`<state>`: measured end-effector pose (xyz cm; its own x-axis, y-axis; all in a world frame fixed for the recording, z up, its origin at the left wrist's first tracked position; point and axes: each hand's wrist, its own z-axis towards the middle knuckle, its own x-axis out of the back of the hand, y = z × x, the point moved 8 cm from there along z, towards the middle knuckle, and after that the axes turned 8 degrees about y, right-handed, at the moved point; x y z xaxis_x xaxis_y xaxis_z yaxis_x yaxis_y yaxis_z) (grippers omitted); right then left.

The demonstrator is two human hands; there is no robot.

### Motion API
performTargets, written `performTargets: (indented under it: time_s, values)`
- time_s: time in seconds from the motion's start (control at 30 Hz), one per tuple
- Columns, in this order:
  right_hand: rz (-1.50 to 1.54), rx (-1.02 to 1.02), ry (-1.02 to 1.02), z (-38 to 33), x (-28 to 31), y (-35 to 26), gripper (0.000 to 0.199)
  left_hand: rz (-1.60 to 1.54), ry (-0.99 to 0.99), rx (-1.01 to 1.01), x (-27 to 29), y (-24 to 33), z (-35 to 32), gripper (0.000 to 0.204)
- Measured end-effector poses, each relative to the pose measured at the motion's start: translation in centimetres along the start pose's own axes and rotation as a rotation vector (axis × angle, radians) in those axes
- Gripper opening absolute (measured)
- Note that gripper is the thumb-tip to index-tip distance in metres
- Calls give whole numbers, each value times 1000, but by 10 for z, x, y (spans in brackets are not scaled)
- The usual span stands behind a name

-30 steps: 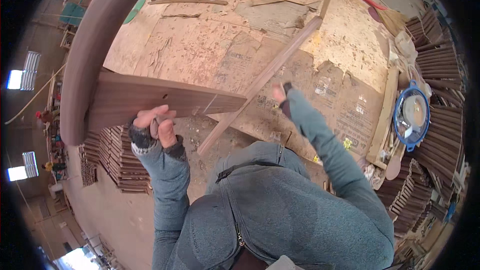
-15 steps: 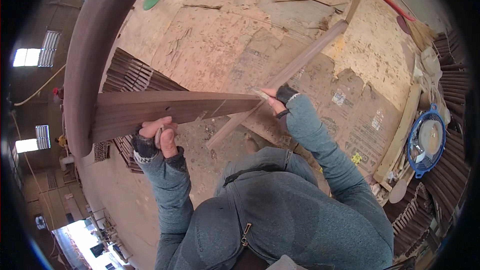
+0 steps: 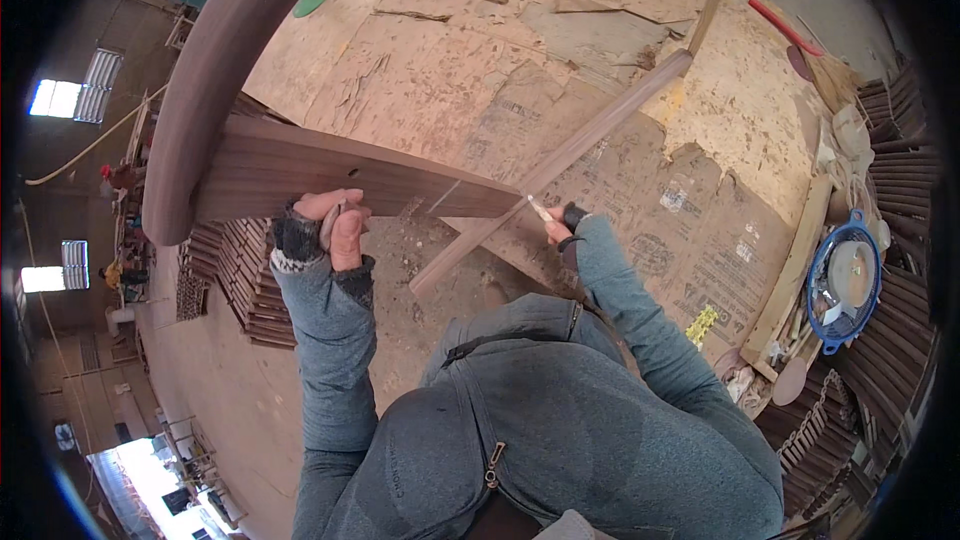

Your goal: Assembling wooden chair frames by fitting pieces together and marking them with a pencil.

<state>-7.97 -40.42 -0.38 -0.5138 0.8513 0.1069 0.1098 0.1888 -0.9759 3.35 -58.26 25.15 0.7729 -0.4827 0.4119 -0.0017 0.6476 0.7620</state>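
Note:
A dark brown tapered board reaches rightward from a thick curved wooden piece. A small dark hole and a pale line across the grain mark its face. At the board's lower edge is my left hand, fingers curled, with a small greyish thing between thumb and fingers that I cannot make out. Closed around a slim, pale, pointed tool, my right hand is just beyond the board's narrow end. The tool's tip lies close to that end. Dark fingerless cuffs cover both wrists.
A long wooden bar runs diagonally behind the board's tip. Flattened cardboard covers the floor. To the right are a blue basket and stacked wooden slats; more slats lie at left. A red-handled broom lies far right.
The curved piece and the board's wide end have shifted upward in view, so the board now slopes down to the right. My right hand and its tool have dropped slightly off the board's tip.

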Motion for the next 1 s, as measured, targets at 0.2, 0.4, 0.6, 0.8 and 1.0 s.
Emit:
performTargets:
  time_s: [0.2, 0.4, 0.6, 0.8, 1.0]
  values:
    - [-329, 127, 105, -14, -10, 37, 22, 36, -80, -67, 4, 0, -1, 11]
    - [-564, -111, 47, -24, -45, 89, 23, 41, -197, -339, 10, 3, 12, 12]
    - [-545, -9, 127, -44, -107, 113, 15, -118, -276, -464, 17, -12, 24, 12]
    - [-331, 3, -47, -43, -179, 98, 36, -20, -191, -618, 15, -24, 24, 20]
    - [-386, -5, -6, -11, -251, 108, 41, -18, -131, -577, 14, -33, 43, 28]
